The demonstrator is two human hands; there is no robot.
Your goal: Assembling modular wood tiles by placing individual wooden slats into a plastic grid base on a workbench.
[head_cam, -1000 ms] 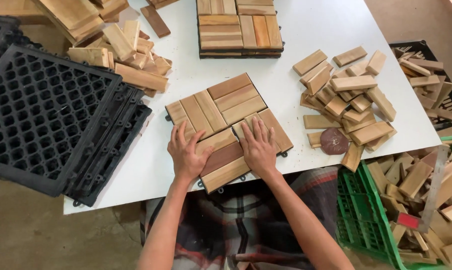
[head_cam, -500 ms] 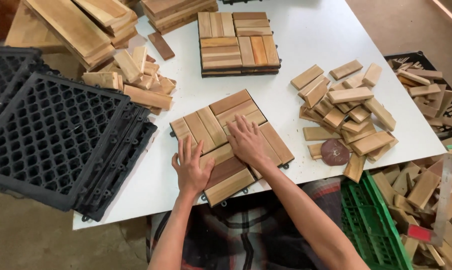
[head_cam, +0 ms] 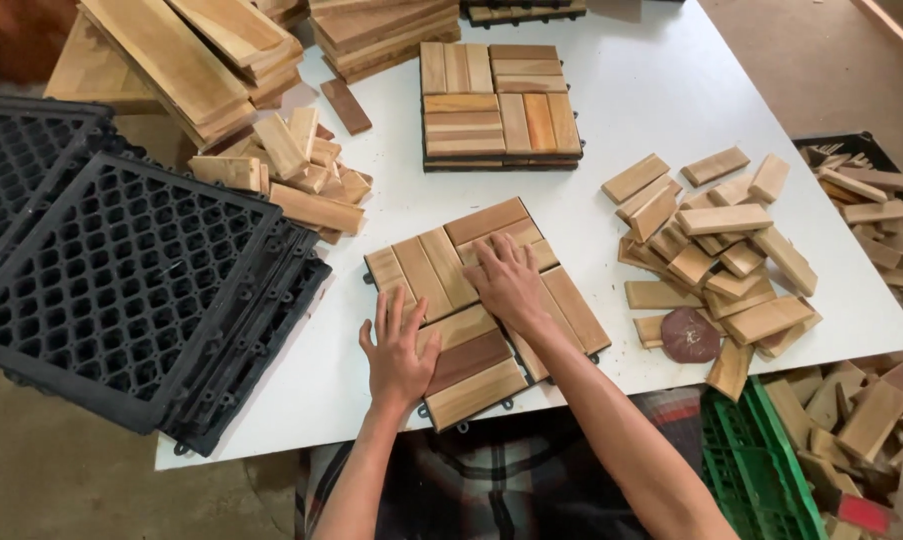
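Observation:
A square wooden deck tile (head_cam: 441,262), made of short slats on a black plastic base, lies tilted on the white table (head_cam: 651,110) near its front edge. My left hand (head_cam: 399,345) rests flat on the tile's near left corner, fingers spread. Pressed flat on the middle of the tile is my right hand (head_cam: 506,282), with its forearm crossing the tile's near right part. Neither hand grips anything.
A stack of finished tiles (head_cam: 498,105) sits behind. Loose slats (head_cam: 716,255) and a round brown sanding disc (head_cam: 689,335) lie to the right. More slats (head_cam: 291,165) and long boards (head_cam: 186,60) are at the left, by stacked black plastic grids (head_cam: 121,285). A green crate (head_cam: 761,470) stands lower right.
My right hand has slid from the tile's near edge up to its middle. My left hand has stayed on the near left corner. The view has shifted a little.

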